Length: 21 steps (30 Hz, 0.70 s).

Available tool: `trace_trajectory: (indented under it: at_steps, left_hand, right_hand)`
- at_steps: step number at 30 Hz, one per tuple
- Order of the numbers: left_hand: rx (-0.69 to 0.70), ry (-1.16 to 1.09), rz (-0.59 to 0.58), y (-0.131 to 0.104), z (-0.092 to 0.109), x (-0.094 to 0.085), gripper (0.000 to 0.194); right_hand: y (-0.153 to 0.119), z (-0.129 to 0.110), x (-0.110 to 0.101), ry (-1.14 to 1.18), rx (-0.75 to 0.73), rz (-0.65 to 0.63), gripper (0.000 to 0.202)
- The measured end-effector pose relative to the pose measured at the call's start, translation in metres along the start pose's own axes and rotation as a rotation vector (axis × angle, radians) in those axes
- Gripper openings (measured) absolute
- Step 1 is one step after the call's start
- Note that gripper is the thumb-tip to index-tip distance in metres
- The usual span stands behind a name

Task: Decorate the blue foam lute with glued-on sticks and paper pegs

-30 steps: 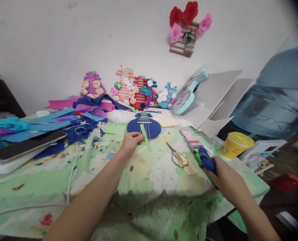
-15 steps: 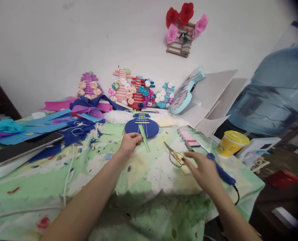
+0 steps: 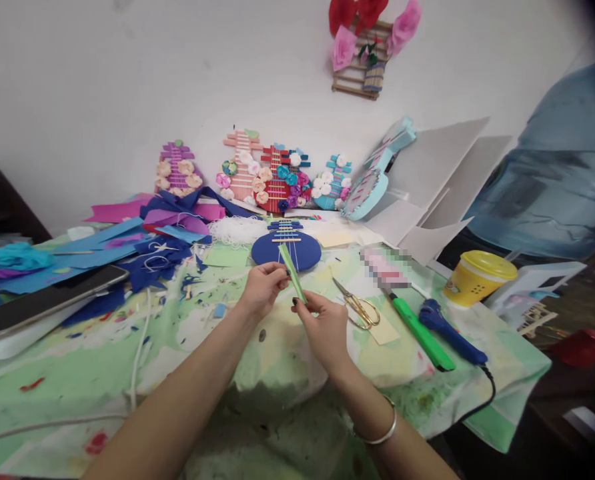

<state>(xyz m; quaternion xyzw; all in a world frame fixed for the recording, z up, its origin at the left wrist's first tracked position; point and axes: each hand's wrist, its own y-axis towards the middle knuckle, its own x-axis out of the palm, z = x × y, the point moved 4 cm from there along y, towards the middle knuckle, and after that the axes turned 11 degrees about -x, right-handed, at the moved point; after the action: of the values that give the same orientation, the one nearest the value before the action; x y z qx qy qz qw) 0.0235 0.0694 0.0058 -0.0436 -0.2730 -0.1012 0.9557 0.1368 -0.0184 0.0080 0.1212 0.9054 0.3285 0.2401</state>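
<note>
A narrow light green paper strip (image 3: 292, 272) is pinched at its upper part by my left hand (image 3: 263, 287) and at its lower end by my right hand (image 3: 322, 328). Both hands hover over the paint-stained green table cover (image 3: 127, 373). Just behind the strip lies a dark blue guitar-shaped craft piece (image 3: 286, 248) with thin strings. To the right of my right hand lie gold-handled scissors (image 3: 358, 308), a green cutter (image 3: 417, 329) and a blue glue gun (image 3: 450, 331) with a black cord.
Several finished flower-decorated guitar crafts (image 3: 272, 180) lean on the white wall. Blue and purple foam scraps (image 3: 142, 240) and a phone (image 3: 47, 297) lie at left. A yellow lidded cup (image 3: 475, 279) and white boards (image 3: 442, 180) stand at right. A white cable (image 3: 137, 353) crosses the table.
My right hand let go of the blue glue gun, which now lies on the table, and moved left to grasp the lower end of the green strip. My left hand kept holding the strip.
</note>
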Motion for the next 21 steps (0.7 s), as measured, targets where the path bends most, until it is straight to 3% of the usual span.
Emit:
trace_trajectory:
  at_steps: [5, 10, 16, 21]
  left_hand:
    - [-0.01, 0.057, 0.019, -0.001, -0.001, 0.0, 0.005]
    - [-0.026, 0.075, 0.045, -0.001, -0.003, -0.002, 0.005]
    - [-0.091, -0.008, 0.032, 0.001, -0.007, -0.003, 0.011]
    - [-0.124, -0.081, 0.003, -0.001, -0.005, 0.0, 0.017]
  right_hand:
    - [-0.005, 0.0, 0.005, -0.436, -0.222, -0.021, 0.03]
    - [-0.006, 0.002, 0.012, -0.655, -0.355, -0.045, 0.032]
    - [-0.006, 0.003, 0.012, -0.609, -0.35, -0.033, 0.034]
    - [-0.006, 0.005, 0.008, -0.335, -0.193, -0.042, 0.031]
